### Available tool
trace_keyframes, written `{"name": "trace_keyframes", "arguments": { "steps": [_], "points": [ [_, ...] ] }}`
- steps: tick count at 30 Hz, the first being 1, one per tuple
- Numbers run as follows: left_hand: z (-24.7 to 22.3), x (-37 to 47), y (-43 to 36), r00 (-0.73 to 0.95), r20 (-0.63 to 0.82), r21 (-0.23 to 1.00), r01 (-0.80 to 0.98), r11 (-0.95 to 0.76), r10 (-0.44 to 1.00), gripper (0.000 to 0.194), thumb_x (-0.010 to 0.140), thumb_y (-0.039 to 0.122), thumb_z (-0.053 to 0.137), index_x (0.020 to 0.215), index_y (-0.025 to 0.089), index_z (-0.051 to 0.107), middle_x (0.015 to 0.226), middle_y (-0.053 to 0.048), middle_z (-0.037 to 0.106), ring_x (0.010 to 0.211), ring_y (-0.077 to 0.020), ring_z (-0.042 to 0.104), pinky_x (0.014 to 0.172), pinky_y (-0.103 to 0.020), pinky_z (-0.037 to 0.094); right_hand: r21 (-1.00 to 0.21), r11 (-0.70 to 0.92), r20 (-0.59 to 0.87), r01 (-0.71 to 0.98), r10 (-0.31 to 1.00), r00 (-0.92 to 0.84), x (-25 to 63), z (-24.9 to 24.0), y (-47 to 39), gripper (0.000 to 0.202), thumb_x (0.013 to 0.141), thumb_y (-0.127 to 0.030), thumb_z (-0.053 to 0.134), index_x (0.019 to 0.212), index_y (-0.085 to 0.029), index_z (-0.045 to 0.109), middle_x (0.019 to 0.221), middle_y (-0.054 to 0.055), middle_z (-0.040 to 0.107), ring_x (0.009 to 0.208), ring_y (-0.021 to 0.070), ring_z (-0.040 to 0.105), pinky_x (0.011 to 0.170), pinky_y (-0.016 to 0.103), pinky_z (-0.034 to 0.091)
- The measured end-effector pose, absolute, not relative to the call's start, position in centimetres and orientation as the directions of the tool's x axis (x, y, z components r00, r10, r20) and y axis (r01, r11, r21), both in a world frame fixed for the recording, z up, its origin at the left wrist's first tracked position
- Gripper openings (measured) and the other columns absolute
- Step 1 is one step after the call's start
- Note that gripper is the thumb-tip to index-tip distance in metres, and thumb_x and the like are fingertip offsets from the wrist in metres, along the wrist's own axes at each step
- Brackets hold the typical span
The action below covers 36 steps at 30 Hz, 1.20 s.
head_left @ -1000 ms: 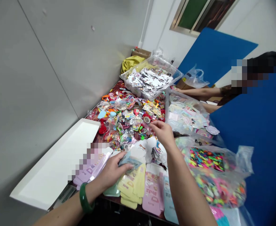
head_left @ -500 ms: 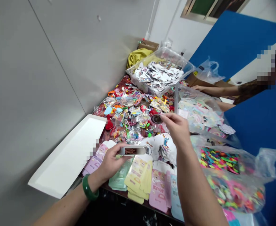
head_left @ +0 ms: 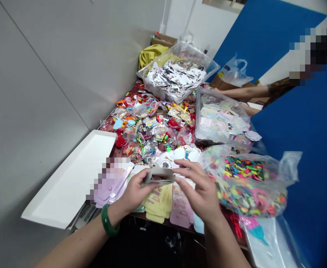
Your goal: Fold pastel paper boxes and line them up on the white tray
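Observation:
My left hand (head_left: 137, 188), with a green bangle on the wrist, grips a small open box (head_left: 161, 175) by its left end. Something brown shows inside its opening. Beside the box's right end is my right hand (head_left: 198, 186), its fingers spread, with nothing visible held. Below the box lie flat yellow packs (head_left: 159, 204) and pink packs (head_left: 180, 208); purple packs (head_left: 114, 182) are to the left. Round white cards (head_left: 167, 160) lie just behind the box.
Small bagged trinkets (head_left: 155, 126) cover the table's middle. Behind stands a clear bin of white cutouts (head_left: 177, 78); right are a bin of pastel cards (head_left: 222, 119) and bags of colourful pieces (head_left: 244, 167). A white tray (head_left: 71, 178) leans left. Another person's arm (head_left: 244, 93) reaches in.
My right hand has come down and left to the box, its fingers spreading; the dark round piece it held is no longer visible. The whole view has shifted.

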<state>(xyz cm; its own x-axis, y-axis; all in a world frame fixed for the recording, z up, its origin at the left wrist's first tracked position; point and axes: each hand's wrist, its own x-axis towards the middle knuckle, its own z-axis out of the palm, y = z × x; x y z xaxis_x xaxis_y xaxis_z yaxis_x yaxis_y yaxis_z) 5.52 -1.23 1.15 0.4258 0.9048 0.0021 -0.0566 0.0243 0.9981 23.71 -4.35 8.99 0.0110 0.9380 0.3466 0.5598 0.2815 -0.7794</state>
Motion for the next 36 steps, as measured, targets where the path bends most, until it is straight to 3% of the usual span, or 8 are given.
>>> {"name": "trace_keyframes", "arguments": {
  "steps": [3, 6, 9, 14, 19, 27, 30, 36],
  "points": [
    [0.7, 5.8, -1.9, 0.442, -0.030, 0.995, -0.071, 0.068, 0.896, 0.030, 0.080, 0.022, 0.064, 0.109, 0.019, 0.058, 0.107, -0.005, 0.066, 0.100, -0.0209, 0.061, 0.091, -0.033, 0.045, -0.970, -0.085, -0.041, 0.228, 0.980, 0.195, 24.6, 7.3, -5.3, 0.018, 0.079, -0.036, 0.064, 0.089, -0.021, 0.065, 0.081, 0.003, 0.063, 0.065, 0.0124, 0.053, 0.056, 0.025, 0.041],
    [-0.1, 6.4, -2.5, 0.456, -0.029, 0.999, -0.023, 0.044, 0.890, 0.031, 0.082, 0.024, 0.061, 0.112, 0.019, 0.056, 0.109, -0.006, 0.065, 0.101, -0.0215, 0.060, 0.090, -0.033, 0.045, -0.928, -0.355, -0.364, -0.117, 0.929, 0.067, 24.6, 5.1, -5.9, 0.028, 0.073, -0.044, 0.068, 0.085, -0.020, 0.061, 0.058, -0.005, 0.049, 0.045, 0.0059, 0.035, 0.042, 0.019, 0.025],
    [-0.9, 7.0, -2.8, 0.501, -0.034, 0.999, 0.024, 0.025, 0.865, 0.032, 0.083, 0.024, 0.059, 0.114, 0.019, 0.054, 0.110, -0.006, 0.064, 0.102, -0.0215, 0.059, 0.091, -0.033, 0.044, -0.860, -0.435, -0.461, -0.268, 0.886, 0.042, 24.2, 3.2, -6.1, 0.032, 0.066, -0.042, 0.074, 0.080, -0.020, 0.056, 0.053, -0.008, 0.043, 0.041, 0.0043, 0.030, 0.038, 0.018, 0.018],
    [-1.1, 6.3, -2.9, 0.550, -0.063, 0.993, 0.116, -0.002, 0.833, 0.042, 0.080, 0.025, 0.061, 0.121, 0.020, 0.052, 0.118, -0.008, 0.060, 0.111, -0.0243, 0.054, 0.097, -0.037, 0.040, -0.815, -0.509, -0.527, -0.278, 0.850, -0.013, 23.4, 1.5, -6.1, 0.034, 0.062, -0.037, 0.075, 0.079, -0.018, 0.053, 0.052, -0.008, 0.045, 0.038, 0.0037, 0.030, 0.036, 0.018, 0.018],
    [-0.1, 5.0, -2.3, 0.578, -0.130, 0.980, -0.050, 0.193, 0.806, 0.041, 0.089, 0.034, 0.048, 0.129, 0.022, 0.051, 0.139, -0.006, 0.048, 0.128, -0.0237, 0.042, 0.109, -0.039, 0.030, -0.812, -0.505, -0.529, -0.293, 0.849, 0.005, 22.2, 1.4, -5.4, 0.025, 0.063, -0.031, 0.071, 0.073, -0.017, 0.053, 0.049, -0.008, 0.042, 0.039, 0.0041, 0.030, 0.037, 0.018, 0.018],
    [0.0, 5.6, -1.6, 0.551, -0.297, 0.883, -0.153, 0.444, 0.780, 0.042, 0.079, 0.032, 0.064, 0.118, 0.017, 0.061, 0.113, -0.008, 0.068, 0.111, -0.0244, 0.057, 0.101, -0.040, 0.038, -0.870, -0.458, -0.467, -0.183, 0.884, 0.006, 22.1, 1.1, -5.1, 0.020, 0.066, -0.031, 0.068, 0.077, -0.017, 0.058, 0.055, -0.006, 0.049, 0.042, 0.0051, 0.035, 0.042, 0.020, 0.024],
    [-0.1, 5.6, -1.3, 0.561, -0.277, 0.878, -0.181, 0.443, 0.780, 0.040, 0.076, 0.029, 0.068, 0.114, 0.016, 0.065, 0.110, -0.008, 0.069, 0.108, -0.0243, 0.058, 0.100, -0.040, 0.038, -0.857, -0.474, -0.485, -0.200, 0.874, 0.005, 22.3, 0.6, -5.2, 0.025, 0.069, -0.038, 0.068, 0.079, -0.017, 0.058, 0.055, -0.006, 0.050, 0.041, 0.0056, 0.035, 0.041, 0.020, 0.023],
    [-0.2, 5.4, -1.1, 0.557, -0.265, 0.909, -0.129, 0.397, 0.787, 0.036, 0.073, 0.028, 0.071, 0.106, 0.015, 0.068, 0.105, -0.008, 0.070, 0.102, -0.0242, 0.060, 0.096, -0.039, 0.041, -0.883, -0.430, -0.452, -0.186, 0.887, 0.097, 21.5, 0.2, -5.1, 0.017, 0.066, -0.028, 0.068, 0.069, -0.017, 0.056, 0.052, -0.007, 0.045, 0.041, 0.0055, 0.033, 0.040, 0.020, 0.023]
  ]
}}
